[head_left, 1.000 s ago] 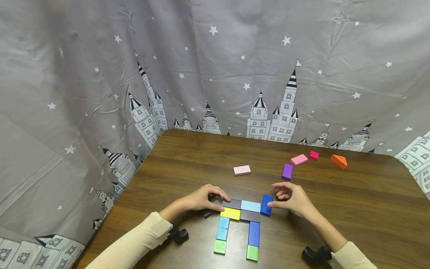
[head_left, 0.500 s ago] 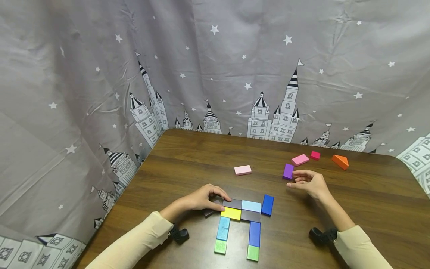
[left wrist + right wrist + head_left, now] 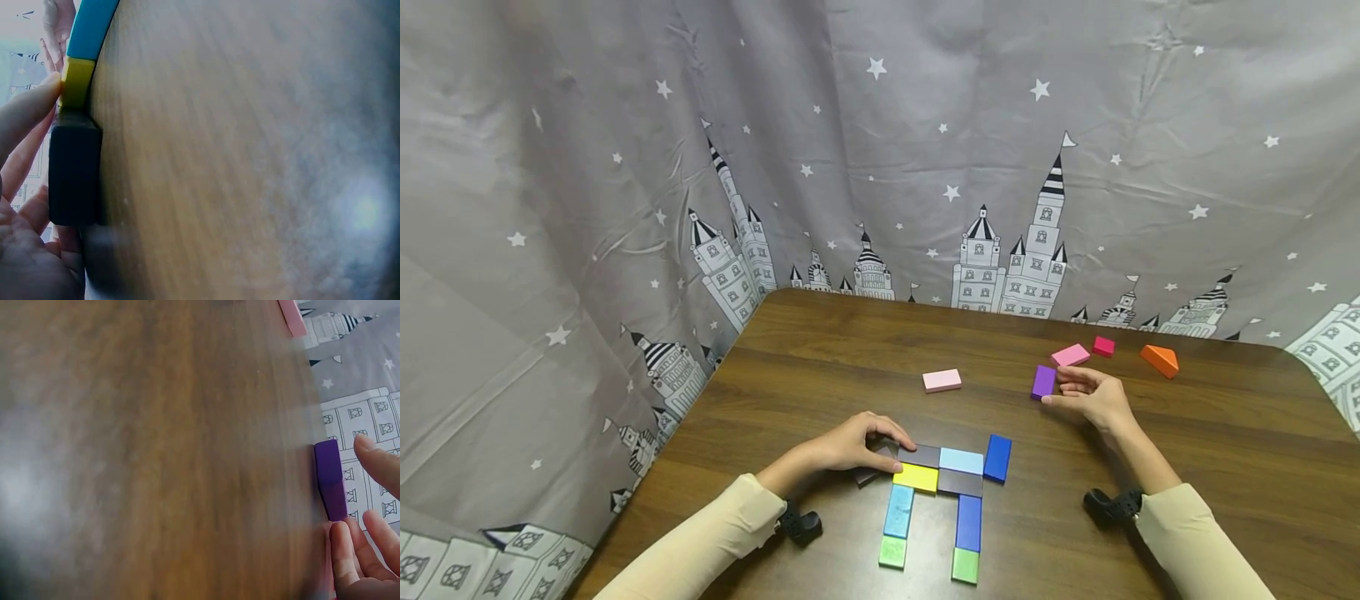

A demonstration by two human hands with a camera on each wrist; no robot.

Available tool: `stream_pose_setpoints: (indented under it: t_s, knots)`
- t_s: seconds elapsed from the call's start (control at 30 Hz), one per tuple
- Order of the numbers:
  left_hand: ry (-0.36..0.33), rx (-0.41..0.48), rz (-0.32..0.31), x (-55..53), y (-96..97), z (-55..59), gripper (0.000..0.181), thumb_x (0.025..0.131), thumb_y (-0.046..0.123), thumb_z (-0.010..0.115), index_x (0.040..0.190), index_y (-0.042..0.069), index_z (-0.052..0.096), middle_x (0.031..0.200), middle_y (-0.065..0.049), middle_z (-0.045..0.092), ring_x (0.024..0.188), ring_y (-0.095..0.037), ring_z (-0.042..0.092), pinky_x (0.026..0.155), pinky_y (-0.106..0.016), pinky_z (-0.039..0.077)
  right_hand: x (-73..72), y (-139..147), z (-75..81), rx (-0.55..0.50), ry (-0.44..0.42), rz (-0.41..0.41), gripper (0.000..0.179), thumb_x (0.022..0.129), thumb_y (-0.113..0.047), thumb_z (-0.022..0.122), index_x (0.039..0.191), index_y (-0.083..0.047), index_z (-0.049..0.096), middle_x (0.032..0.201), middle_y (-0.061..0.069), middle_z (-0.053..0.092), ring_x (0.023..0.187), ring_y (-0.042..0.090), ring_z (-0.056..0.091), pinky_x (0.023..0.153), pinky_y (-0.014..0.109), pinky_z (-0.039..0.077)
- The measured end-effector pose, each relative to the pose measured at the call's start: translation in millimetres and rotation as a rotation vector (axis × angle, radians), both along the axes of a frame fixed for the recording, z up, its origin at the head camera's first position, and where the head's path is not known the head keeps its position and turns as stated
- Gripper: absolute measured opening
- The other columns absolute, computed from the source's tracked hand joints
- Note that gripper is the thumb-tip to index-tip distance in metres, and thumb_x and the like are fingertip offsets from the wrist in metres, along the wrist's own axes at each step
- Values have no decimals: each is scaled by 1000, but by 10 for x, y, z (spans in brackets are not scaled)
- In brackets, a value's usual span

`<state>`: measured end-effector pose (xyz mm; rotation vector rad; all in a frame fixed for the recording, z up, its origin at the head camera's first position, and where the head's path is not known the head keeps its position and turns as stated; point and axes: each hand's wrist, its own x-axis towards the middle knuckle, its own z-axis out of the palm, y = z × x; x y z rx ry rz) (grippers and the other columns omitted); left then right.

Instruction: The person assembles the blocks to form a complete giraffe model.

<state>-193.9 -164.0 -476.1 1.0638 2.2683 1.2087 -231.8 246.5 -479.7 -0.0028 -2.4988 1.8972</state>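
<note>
My left hand (image 3: 850, 443) rests at the left end of the block figure. Its thumb touches the yellow block (image 3: 915, 477) and its index finger the dark grey block (image 3: 919, 455). A dark brown block (image 3: 867, 476) lies partly hidden under that hand; its end fills the left wrist view's near side. My right hand (image 3: 1097, 402) is beside the purple block (image 3: 1042, 382), fingers at its right side, thumb near its lower corner. In the right wrist view the thumb stands apart from the purple block. The dark blue block (image 3: 997, 457) lies at the figure's right end.
A light blue block (image 3: 962, 460) and another dark grey block (image 3: 959, 483) complete the upper rows, above legs of blue and green blocks. A pale pink block (image 3: 942, 381), pink block (image 3: 1070, 355), red block (image 3: 1103, 347) and orange triangular block (image 3: 1161, 361) lie farther back.
My right hand has let go of the dark blue block and moved up and right to the purple block. My left hand has stayed in place.
</note>
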Motion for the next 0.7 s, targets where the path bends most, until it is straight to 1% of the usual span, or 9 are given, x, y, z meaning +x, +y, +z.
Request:
stream_pose_setpoints:
  t_s: [0.1,0.17,0.33,0.57,0.7]
  knots:
    - [1,4,-3,-2,1,-1,29,87,14,79,114,6,75,116,-2,71,114,-12,59,101,-32,43,-20,-18,-16,19,9,-11,68,74,-2,88,131,16,55,118,24,67,84,3,66,74,16,53]
    - [2,5,-2,-2,2,-2,29,87,14,79,114,6,75,115,-2,71,114,-12,59,101,-31,43,-22,-34,-8,43,9,-12,67,76,-2,87,132,15,54,125,30,61,85,2,65,74,15,53]
    - [1,0,3,-4,-2,-7,28,87,14,79,114,7,75,115,0,71,113,-11,59,101,-31,43,-54,-43,-27,49,5,-10,67,77,-1,86,134,14,54,126,28,62,85,2,64,74,14,52]
    - [2,15,-8,-20,-2,-23,28,87,14,79,114,7,75,115,-1,71,113,-12,60,101,-31,44,-63,-45,-37,44,5,10,70,75,2,85,136,12,53,130,32,57,87,2,64,76,15,52]
    - [-3,19,-11,-25,-2,-29,28,87,15,79,114,7,75,115,-1,71,113,-13,60,101,-32,44,-77,-52,-12,70,-16,12,69,75,1,86,135,13,53,126,28,62,85,2,63,74,14,52]
